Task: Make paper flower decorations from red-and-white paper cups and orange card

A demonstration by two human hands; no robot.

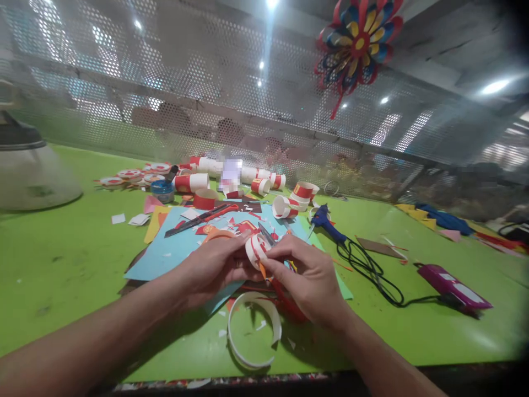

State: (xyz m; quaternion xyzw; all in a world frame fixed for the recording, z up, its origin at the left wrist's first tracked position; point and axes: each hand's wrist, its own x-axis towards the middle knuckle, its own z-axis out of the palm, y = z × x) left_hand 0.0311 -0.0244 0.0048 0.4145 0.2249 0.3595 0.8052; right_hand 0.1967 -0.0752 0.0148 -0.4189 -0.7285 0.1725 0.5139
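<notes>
A small white paper ring with red marks point(256, 249) is held up over the middle of the table. My left hand point(219, 264) grips it from the left side. Thumb and index finger of my right hand point(308, 273) pinch its right edge, with a small orange piece just below. A grey scissor blade point(268, 236) shows behind the ring, and red handles point(289, 303) show under my right palm; whether that hand also holds the scissors I cannot tell. Nearer the table's front edge lies a cut white paper ring point(232, 331).
Light blue paper point(152, 262) with scraps and a utility knife point(194, 221) lies behind my hands. Red-and-white paper cups point(285, 207) and a blue jar point(162, 191) stand farther back. To the right are a blue glue gun point(328, 223), its black cord and a purple power strip point(452, 288).
</notes>
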